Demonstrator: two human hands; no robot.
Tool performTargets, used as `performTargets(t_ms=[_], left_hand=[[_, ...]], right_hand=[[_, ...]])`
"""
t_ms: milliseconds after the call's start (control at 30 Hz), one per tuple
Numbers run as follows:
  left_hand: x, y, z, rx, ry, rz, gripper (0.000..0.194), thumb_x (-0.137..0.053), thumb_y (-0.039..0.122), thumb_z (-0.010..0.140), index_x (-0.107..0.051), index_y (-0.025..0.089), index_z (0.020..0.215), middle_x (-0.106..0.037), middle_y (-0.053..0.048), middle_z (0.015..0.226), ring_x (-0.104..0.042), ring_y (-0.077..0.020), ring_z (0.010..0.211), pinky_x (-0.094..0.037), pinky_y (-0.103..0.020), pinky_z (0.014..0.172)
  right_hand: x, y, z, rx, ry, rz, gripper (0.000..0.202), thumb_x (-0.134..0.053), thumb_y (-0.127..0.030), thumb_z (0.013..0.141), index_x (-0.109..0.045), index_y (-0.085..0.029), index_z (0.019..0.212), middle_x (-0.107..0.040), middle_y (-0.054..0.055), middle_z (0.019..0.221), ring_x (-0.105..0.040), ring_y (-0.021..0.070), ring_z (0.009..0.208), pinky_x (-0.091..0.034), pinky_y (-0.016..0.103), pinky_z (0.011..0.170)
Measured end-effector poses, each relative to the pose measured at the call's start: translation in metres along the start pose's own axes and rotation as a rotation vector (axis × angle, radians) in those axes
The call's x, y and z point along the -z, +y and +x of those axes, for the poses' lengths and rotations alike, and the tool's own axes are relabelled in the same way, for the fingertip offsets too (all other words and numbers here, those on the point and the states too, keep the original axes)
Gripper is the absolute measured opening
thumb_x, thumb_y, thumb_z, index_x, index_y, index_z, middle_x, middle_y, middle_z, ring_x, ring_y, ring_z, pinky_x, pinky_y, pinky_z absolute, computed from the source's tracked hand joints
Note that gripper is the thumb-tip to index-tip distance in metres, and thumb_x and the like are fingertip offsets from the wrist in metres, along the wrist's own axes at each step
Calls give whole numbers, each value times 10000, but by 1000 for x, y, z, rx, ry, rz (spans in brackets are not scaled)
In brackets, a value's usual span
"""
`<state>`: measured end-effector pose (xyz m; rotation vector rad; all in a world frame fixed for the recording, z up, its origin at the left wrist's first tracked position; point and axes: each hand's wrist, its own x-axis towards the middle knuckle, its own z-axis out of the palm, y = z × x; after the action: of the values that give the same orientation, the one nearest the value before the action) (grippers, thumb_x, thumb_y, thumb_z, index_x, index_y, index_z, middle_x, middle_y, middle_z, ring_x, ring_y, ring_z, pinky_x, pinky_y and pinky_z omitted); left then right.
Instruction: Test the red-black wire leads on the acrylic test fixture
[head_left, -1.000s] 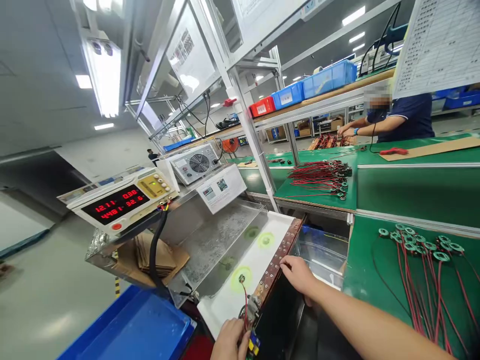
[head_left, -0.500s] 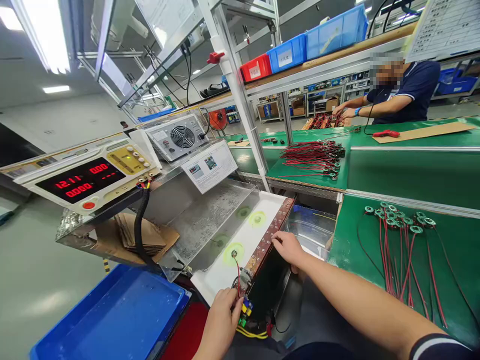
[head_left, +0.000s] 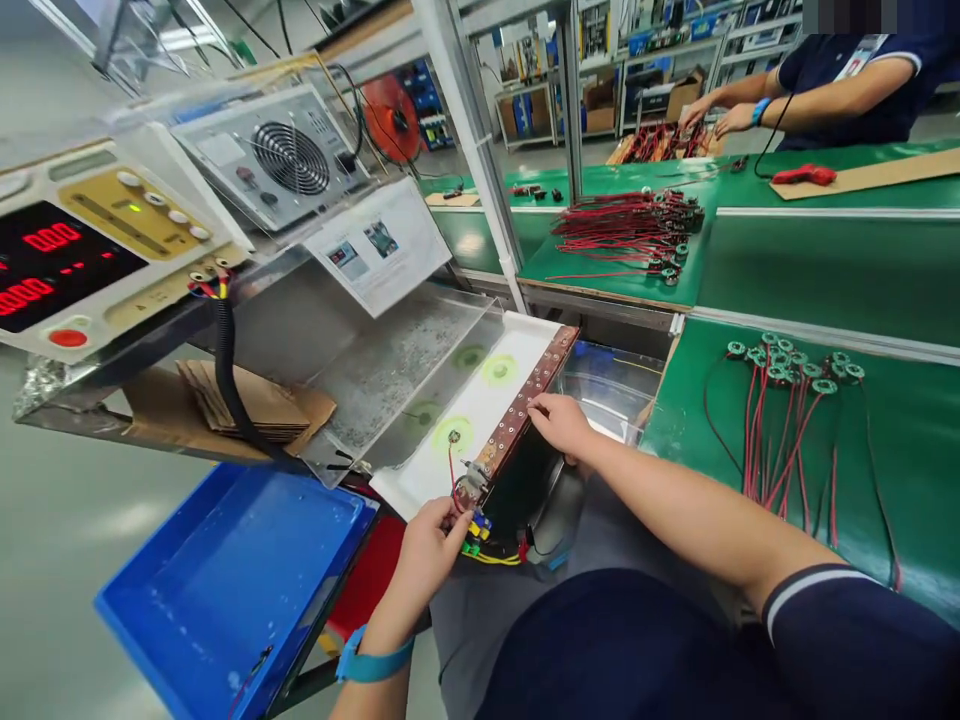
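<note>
My left hand (head_left: 433, 550) is closed in a pinch on a thin red wire (head_left: 451, 465) at the near end of the brown studded strip (head_left: 529, 400). That wire runs up to a small round circuit board (head_left: 454, 437), which lies on a yellow-green ring on the white panel (head_left: 517, 335). Beside the left fingertips are a grey clamp-like part (head_left: 475, 482) and blue, yellow and green connectors (head_left: 480, 528). My right hand (head_left: 561, 425) has its fingers curled against the strip's right edge, with part of the hand hidden below it.
A power supply (head_left: 97, 240) with red digits stands left. Below it is a blue tray (head_left: 225, 580) with a dark-tipped wire inside. Wired round boards (head_left: 795, 365) lie on the green mat (head_left: 900, 450) at right. Across the bench, a co-worker's hands (head_left: 716, 115) handle red wires.
The camera has tilted down and turned, so the bench sits higher in view and more of the tray shows. Both hands keep nearly the same places on the strip.
</note>
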<state>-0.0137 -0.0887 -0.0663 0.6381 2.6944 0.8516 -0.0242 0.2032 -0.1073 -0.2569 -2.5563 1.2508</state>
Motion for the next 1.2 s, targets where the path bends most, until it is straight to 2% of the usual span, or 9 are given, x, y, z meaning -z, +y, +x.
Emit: performTargets(t_ms=[100, 233, 433, 633, 800, 1200], left_hand=[[1, 2, -1, 59, -18, -79, 449, -532, 563, 834, -547, 128, 721, -535, -15, 679, -470, -95, 666, -352, -195, 638], [2, 3, -2, 62, -11, -38, 489, -518, 606, 827, -543, 130, 716, -540, -16, 693, -472, -94, 676, -345, -198, 636], [1, 3, -3, -27, 29, 126, 437, -511, 538, 862, -513, 141, 680, -503, -3, 677, -456, -93, 696, -332, -214, 663], [-1, -1, -3, -85, 32, 120, 419, -522, 513, 877, -512, 145, 677, -496, 0, 676, -450, -94, 702, -331, -222, 675], [-3, -1, -4, -81, 53, 87, 424, -503, 495, 890, -487, 141, 658, -477, -7, 675, -439, -98, 700, -321, -227, 673], [-4, -7, -7, -31, -4, 61, 372, -477, 451, 914, -476, 140, 710, -476, -24, 740, -415, -124, 762, -290, -237, 714]], right_hand=[[1, -1, 0, 5, -8, -28, 160, -556, -223, 893, -706, -170, 912, -716, 32, 922, -643, 184, 866, -453, 290, 809], [0, 1, 1, 23, -9, -40, 178, -548, -223, 902, -709, -159, 941, -717, 29, 943, -641, 175, 870, -450, 276, 809], [-1, 1, 2, 40, -24, -34, 185, -536, -229, 905, -710, -177, 941, -721, 30, 961, -640, 173, 875, -441, 274, 795], [0, -3, 2, 26, -42, -57, 188, -535, -222, 907, -712, -176, 950, -723, 35, 959, -643, 177, 883, -439, 278, 803], [-3, 0, 1, 46, -28, -43, 178, -536, -223, 901, -707, -178, 920, -723, 38, 944, -650, 180, 881, -445, 279, 809], [-4, 3, -2, 2, -21, -35, 189, -534, -247, 892, -711, -202, 941, -729, 24, 997, -660, 198, 933, -451, 292, 813]])
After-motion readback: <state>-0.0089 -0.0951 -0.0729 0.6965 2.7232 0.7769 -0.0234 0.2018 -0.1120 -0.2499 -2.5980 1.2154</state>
